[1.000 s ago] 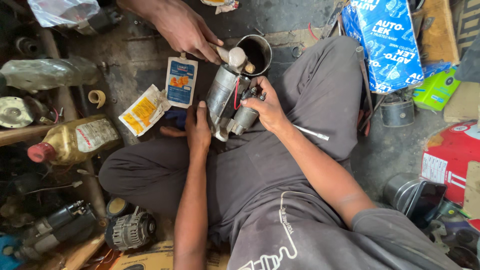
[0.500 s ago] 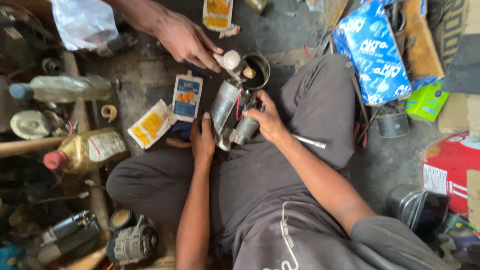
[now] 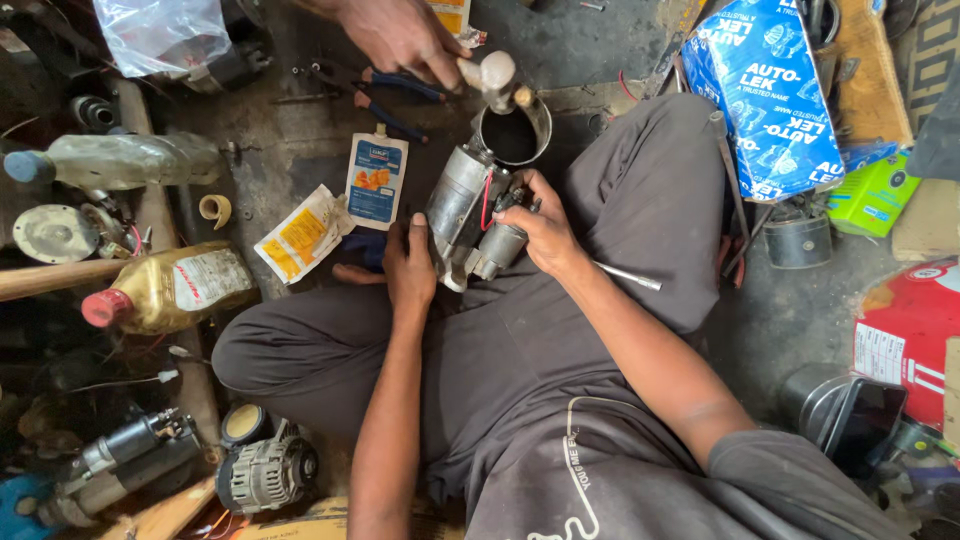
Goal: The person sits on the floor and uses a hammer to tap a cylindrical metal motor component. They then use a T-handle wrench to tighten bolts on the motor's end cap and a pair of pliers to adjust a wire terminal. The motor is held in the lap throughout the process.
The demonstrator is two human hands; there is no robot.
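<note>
The person is sitting cross-legged on the workshop floor, steadying a grey cylindrical metal starter motor point(image 3: 462, 212) that is lying across the lap, its open round nose housing pointing away from the body. The step in hand looks like bracing the motor while its nose end is being worked on — another person's hand point(image 3: 400, 35), above the motor, is holding a small pale-headed hammer point(image 3: 492, 78) right over that housing.

The left hand point(image 3: 410, 268) is pressing flat against the near end of the motor, fingers closed together on the casing. The right hand point(image 3: 535, 225) is wrapping around the smaller silver solenoid cylinder on the motor's right side — its grip curled tight on it, thumb near a red wire.

Judging from this, the next move calls for holding the motor firm and keeping the fingers away from the housing rim.

Just left of the motor a blue-and-white sachet point(image 3: 376, 181) is lying on the floor.
</note>
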